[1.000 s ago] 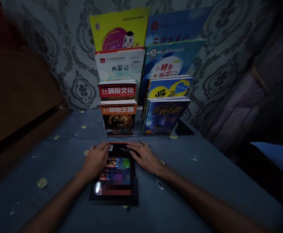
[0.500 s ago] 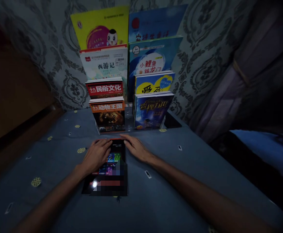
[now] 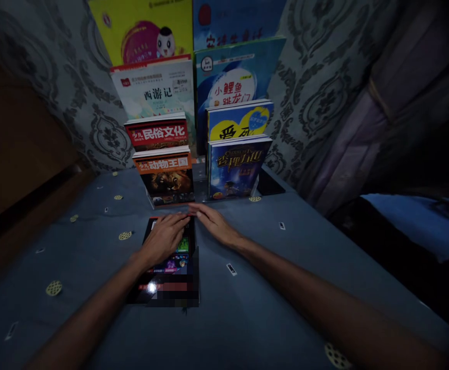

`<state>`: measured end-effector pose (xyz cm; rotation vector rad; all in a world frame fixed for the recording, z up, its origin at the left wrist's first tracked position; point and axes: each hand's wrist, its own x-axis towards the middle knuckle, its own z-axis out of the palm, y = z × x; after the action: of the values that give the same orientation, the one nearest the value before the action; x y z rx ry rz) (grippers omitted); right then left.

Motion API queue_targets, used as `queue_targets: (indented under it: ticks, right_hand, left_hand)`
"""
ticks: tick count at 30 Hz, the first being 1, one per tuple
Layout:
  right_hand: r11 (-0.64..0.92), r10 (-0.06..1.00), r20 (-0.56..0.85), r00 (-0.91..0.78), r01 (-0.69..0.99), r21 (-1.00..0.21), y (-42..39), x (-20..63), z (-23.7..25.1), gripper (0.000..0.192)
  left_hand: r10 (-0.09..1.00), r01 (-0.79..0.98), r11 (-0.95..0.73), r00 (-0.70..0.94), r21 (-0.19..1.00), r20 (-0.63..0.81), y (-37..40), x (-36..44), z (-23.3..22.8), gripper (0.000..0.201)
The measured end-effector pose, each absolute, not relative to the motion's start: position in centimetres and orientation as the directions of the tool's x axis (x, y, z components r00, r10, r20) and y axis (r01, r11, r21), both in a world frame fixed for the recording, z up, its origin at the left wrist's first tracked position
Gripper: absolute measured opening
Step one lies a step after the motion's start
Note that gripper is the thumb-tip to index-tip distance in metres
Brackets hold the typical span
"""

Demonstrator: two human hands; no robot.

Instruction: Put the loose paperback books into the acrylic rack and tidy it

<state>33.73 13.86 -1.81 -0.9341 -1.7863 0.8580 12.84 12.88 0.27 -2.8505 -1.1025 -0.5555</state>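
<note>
A dark book [image 3: 170, 280] with small colourful pictures lies flat on the cloth. My left hand [image 3: 164, 237] rests flat over its upper part, fingers stretched toward the top right corner. Beside that corner is my right hand [image 3: 217, 224], its fingers extended and pointing left; whether they touch the book's edge is hard to make out. The fingertips of both hands are close together. Just beyond them stands a book with a lion on its cover [image 3: 168, 182], at the front of the left row.
Two rows of upright books stand in a clear rack at the back, with a blue book [image 3: 235, 167] fronting the right row. A dark flat object [image 3: 271, 182] lies behind it. Patterned wallpaper and a tied curtain [image 3: 351, 139] border the cloth-covered table [image 3: 266, 308].
My left hand has slid to the right across the top of the dark book, nearer my right hand. The view has shifted slightly, bringing the upright books higher and further left.
</note>
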Motion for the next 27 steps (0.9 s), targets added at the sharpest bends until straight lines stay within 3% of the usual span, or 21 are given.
queue_targets:
  ticks: [9,16,23,27]
  right_hand:
    - [0.471,0.878,0.41,-0.248,0.29,-0.833,13.6,33.7,-1.4,0.038]
    - [0.552,0.834,0.45,-0.321,0.464,-0.692,12.8,33.6,-1.5,0.038]
    - [0.531,0.845,0.399,-0.356,0.47,-0.705,12.6,33.7,-1.0,0.038]
    - [0.561,0.826,0.411,-0.386,0.495,-0.663,12.5,33.6,-1.1,0.036]
  left_hand:
    - [0.575,0.562,-0.813,0.738,0.148,0.352,13.0,12.6,0.5,0.04]
    - [0.577,0.575,-0.811,0.751,0.113,0.321,13.0,12.6,0.7,0.04]
    - [0.494,0.466,-0.869,0.796,0.166,0.349,13.0,11.8,0.5,0.042]
    - [0.497,0.48,-0.867,0.811,0.136,0.308,12.5,11.9,0.8,0.044]
